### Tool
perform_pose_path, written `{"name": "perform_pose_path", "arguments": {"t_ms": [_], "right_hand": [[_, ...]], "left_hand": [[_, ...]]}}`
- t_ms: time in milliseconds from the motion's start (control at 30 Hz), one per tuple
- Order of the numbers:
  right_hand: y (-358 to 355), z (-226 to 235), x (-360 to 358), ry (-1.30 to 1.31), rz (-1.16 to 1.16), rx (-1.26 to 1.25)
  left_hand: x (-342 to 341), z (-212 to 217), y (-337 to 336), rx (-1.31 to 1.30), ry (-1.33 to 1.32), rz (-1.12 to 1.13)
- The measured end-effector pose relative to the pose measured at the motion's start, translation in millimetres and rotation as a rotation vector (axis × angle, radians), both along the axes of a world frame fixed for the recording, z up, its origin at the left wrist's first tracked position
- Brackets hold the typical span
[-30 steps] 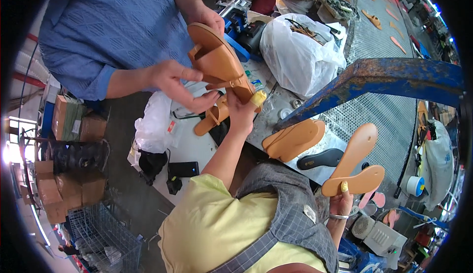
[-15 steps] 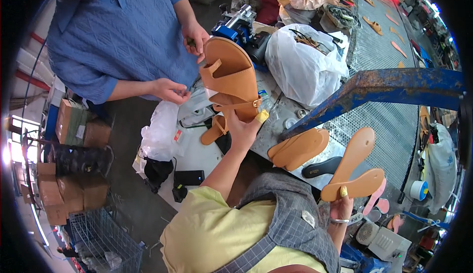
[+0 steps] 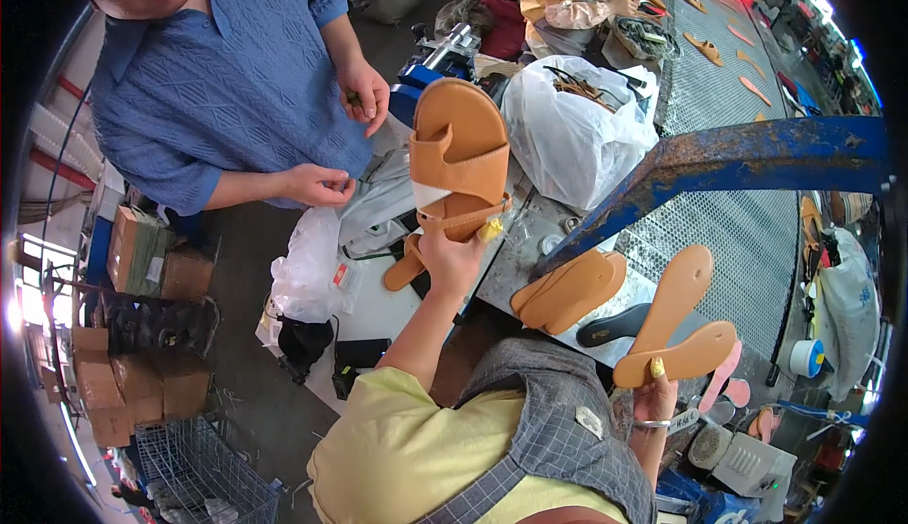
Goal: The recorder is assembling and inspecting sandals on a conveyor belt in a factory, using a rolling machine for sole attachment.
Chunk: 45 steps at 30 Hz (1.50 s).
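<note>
My left hand grips a tan sandal by its heel end, toe pointing up and away from me. The sandal has a wide cut-out band and a thin ankle strap; a yellow wrap covers my thumb tip. At the lower right, my right hand pinches a tan shoe sole, its wrapped thumb on top. A second tan sole crosses it at the pinched end; whether I hold that one too, I cannot tell. Several stacked tan soles and a dark sole lie between my hands.
Facing me at the left stands a person in a blue shirt. A blue metal bar spans the right side over a mesh conveyor carrying shoe parts. A white plastic bag stands beyond my left hand. Another sandal lies on the table.
The sandal in my left hand has shifted slightly right and turned, its top facing me more squarely. The facing person's upper hand has drawn back from it. My right hand stays nearly still.
</note>
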State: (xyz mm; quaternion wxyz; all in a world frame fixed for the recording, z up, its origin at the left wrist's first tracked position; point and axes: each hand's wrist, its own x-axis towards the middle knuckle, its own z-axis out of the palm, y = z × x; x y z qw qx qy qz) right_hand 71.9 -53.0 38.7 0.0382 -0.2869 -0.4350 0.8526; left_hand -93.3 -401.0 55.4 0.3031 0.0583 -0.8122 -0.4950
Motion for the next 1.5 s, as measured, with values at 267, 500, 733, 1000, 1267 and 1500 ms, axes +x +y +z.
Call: {"name": "perform_pose_path", "arguments": {"t_ms": [267,500,733,1000,1267,1500], "right_hand": [[11.6,-6.3,8.6,-0.059,0.034,-0.012],[7.6,-6.7,13.9,-0.088,-0.007,-0.006],[2.6,-5.1,16.9,-0.087,0.007,-0.041],[1.3,-9.6,15.6,-0.095,0.040,-0.057],[-4.5,-6.8,13.5,-0.048,-0.006,0.044],[-6.3,-5.7,13.2,0.013,0.026,0.131]], "left_hand": [[-1.4,32.5,-9.6,1.167,-0.121,-0.518],[3.1,27.2,-18.1,1.693,-0.178,-0.682],[4.3,28.2,-13.3,1.672,-0.177,-0.709],[5.7,29.1,-12.1,1.555,-0.127,-0.699],[12.0,33.0,-7.4,1.378,-0.078,-0.586],[12.6,33.5,-7.1,1.137,-0.072,-0.408]]}}
